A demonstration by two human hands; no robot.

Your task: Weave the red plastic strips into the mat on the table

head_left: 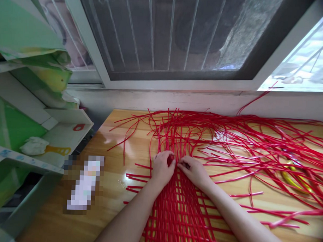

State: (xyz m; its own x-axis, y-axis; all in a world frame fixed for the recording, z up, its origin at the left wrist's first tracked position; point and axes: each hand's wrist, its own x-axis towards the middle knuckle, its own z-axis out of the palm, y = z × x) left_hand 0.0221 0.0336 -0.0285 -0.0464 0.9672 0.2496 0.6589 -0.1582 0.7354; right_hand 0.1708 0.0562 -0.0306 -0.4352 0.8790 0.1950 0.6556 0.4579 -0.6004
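A lattice of glossy red weaving strands lies flat on the wooden table, running from the near edge up to my hands. At its far end, my left hand is closed, thumb and fingers pinching a red strand. Beside it, my right hand pinches a strand between thumb and fingertips, nearly touching the left thumb. Past my fingers, the loose lengthwise strands fan out and bend toward the wall. Short crosswise ends stick out on both sides of the weave. The exact strands in my fingertips are partly hidden.
A tangle of long loose red strands spreads over the table's back and right. Under it, a yellow-handled tool shows in part. A pixelated pale oblong item lies at left, near green-and-white shelves. A barred window stands behind.
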